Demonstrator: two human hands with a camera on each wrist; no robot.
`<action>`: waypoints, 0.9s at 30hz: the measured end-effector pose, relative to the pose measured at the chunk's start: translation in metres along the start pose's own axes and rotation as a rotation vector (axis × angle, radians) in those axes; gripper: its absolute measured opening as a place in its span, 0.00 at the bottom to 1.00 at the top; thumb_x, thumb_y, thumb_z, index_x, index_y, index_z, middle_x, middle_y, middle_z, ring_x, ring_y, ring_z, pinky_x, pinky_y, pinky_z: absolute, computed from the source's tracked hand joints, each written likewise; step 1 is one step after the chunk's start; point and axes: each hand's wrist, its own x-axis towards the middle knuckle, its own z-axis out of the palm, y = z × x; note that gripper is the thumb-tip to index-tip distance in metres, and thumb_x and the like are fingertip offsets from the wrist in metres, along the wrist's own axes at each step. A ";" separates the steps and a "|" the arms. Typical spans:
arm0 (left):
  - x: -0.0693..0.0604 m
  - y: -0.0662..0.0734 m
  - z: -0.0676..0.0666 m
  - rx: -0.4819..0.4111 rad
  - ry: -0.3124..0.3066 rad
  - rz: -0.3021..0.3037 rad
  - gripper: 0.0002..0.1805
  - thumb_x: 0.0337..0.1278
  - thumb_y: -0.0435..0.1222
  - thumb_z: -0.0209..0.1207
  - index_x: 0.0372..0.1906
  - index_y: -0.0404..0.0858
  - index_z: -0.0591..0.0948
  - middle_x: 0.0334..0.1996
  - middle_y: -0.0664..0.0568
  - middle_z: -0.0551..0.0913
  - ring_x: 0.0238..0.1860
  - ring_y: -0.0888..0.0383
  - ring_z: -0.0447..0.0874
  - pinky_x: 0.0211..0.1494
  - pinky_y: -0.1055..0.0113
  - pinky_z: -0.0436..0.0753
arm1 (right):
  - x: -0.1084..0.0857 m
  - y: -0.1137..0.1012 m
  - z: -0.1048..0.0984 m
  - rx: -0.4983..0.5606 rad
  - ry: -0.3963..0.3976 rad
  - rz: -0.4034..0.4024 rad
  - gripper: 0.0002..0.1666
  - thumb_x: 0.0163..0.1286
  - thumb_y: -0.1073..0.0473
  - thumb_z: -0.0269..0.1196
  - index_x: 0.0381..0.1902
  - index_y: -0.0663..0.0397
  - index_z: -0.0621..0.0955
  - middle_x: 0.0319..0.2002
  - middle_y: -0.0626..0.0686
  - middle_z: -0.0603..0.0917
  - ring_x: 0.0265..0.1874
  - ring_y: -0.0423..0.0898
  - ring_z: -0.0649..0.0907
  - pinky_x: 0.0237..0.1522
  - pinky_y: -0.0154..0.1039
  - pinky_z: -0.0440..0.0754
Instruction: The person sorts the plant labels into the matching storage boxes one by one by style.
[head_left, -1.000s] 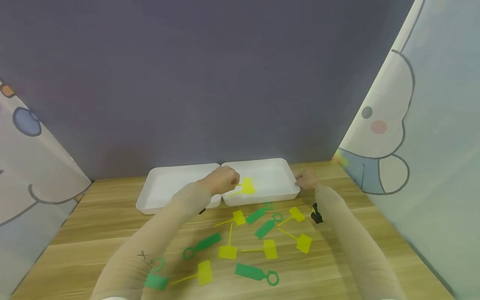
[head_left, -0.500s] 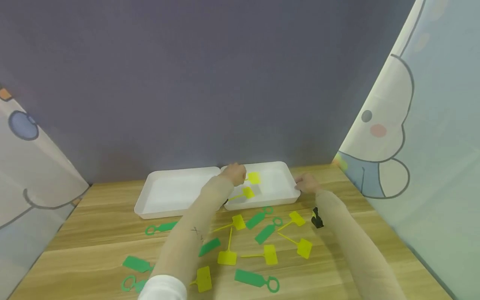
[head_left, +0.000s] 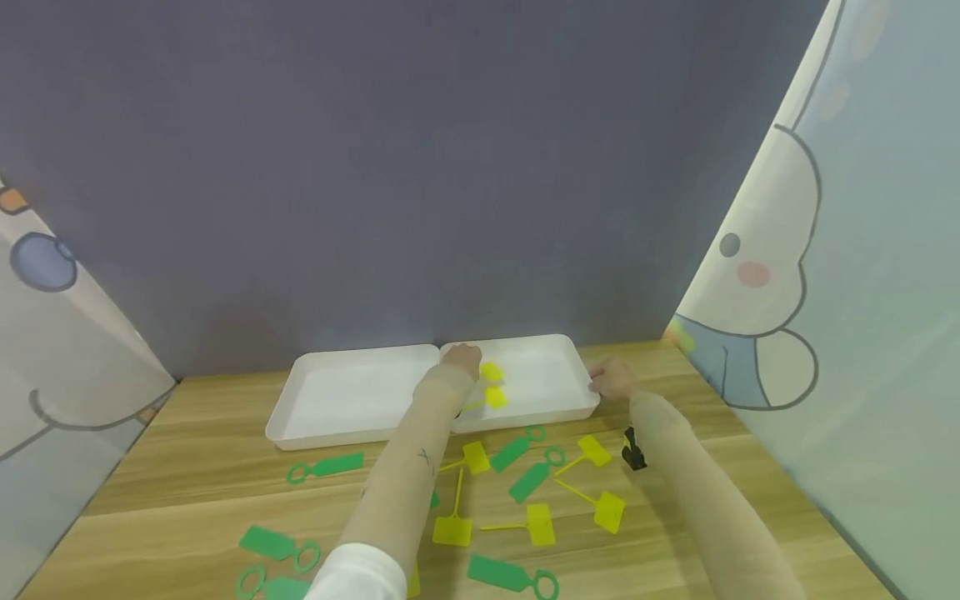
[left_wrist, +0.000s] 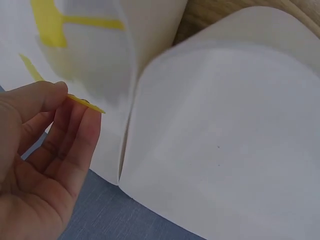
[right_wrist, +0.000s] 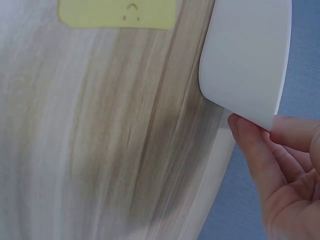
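Observation:
My left hand (head_left: 462, 358) is over the left part of the right white tray (head_left: 547, 367). Its thumb and fingers pinch a thin yellow tag (left_wrist: 87, 103), seen nearly edge-on in the left wrist view. Below it, another yellow tag (head_left: 495, 397) with a narrow stem lies in that tray. At the tray's right side, my right hand (head_left: 613, 377) pinches the rim between thumb and fingers, plain in the right wrist view, where the tray wall (right_wrist: 245, 60) shows beside the fingers (right_wrist: 257, 155).
A left white tray (head_left: 352, 392) stands against the right one. Several yellow tags (head_left: 539, 525) and green tags with ring ends (head_left: 498, 573) lie on the wooden table (head_left: 172, 467). My left forearm covers some of them. A grey-purple panel (head_left: 480, 167) rises behind the trays.
My left hand has moved right over the right tray with the yellow tag, then slightly back left. My right hand stays at the tray's rim. The head view has tilted up slightly.

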 end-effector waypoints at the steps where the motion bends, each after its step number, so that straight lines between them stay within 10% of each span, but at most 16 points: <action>1: 0.000 0.000 0.001 -0.008 -0.001 -0.005 0.10 0.59 0.32 0.55 0.46 0.36 0.78 0.40 0.47 0.83 0.40 0.53 0.81 0.47 0.62 0.81 | -0.001 -0.001 0.000 -0.014 0.000 0.001 0.17 0.58 0.67 0.57 0.45 0.72 0.79 0.44 0.68 0.81 0.43 0.59 0.80 0.47 0.50 0.78; 27: -0.035 -0.007 -0.004 -0.086 -0.002 -0.044 0.16 0.59 0.30 0.52 0.53 0.39 0.69 0.51 0.48 0.72 0.55 0.55 0.69 0.56 0.57 0.76 | 0.000 -0.008 -0.005 -0.040 -0.001 -0.034 0.19 0.59 0.67 0.55 0.48 0.72 0.77 0.46 0.68 0.80 0.46 0.60 0.79 0.50 0.51 0.77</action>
